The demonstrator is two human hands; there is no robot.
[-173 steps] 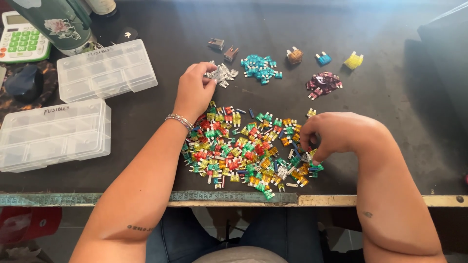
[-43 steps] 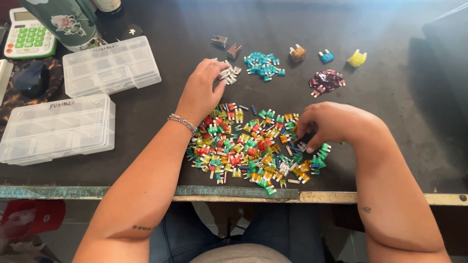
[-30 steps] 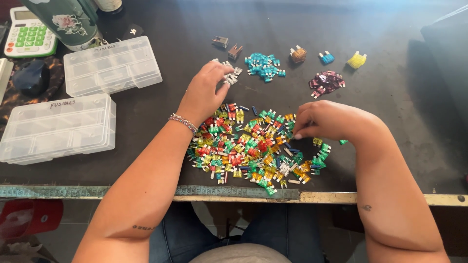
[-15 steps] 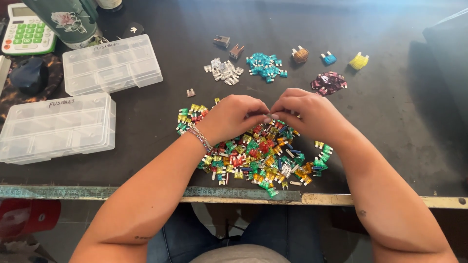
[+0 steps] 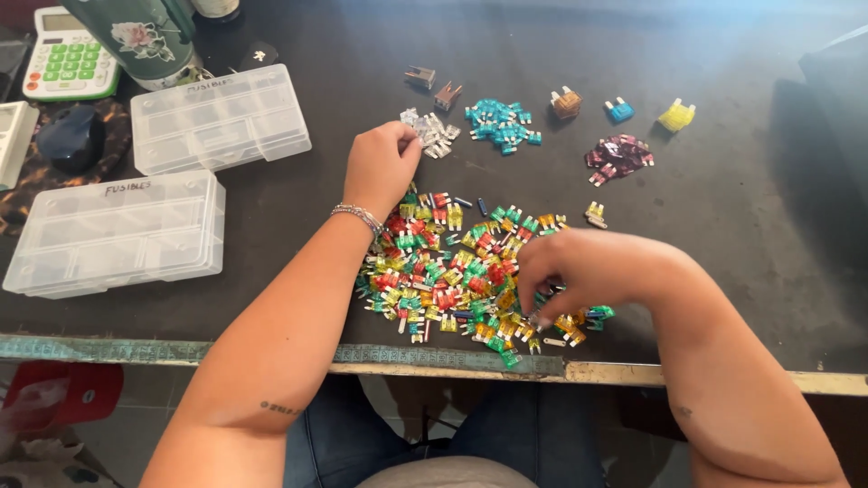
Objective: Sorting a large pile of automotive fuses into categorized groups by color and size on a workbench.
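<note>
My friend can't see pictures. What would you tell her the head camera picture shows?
A person's two bare hands sort a big pile of mixed colourful fuses on a dark table: the left hand reaches a small clear pile, the right hand picks in the big pile.

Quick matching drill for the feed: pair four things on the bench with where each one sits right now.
Things:
1. calculator
2. teal fuse pile
3. yellow fuse
4. left hand

Places:
A. far row, rightmost
B. at the clear fuse pile
C. far left corner
D. just right of the clear fuse pile

Pairs: 1-C, 2-D, 3-A, 4-B
</note>
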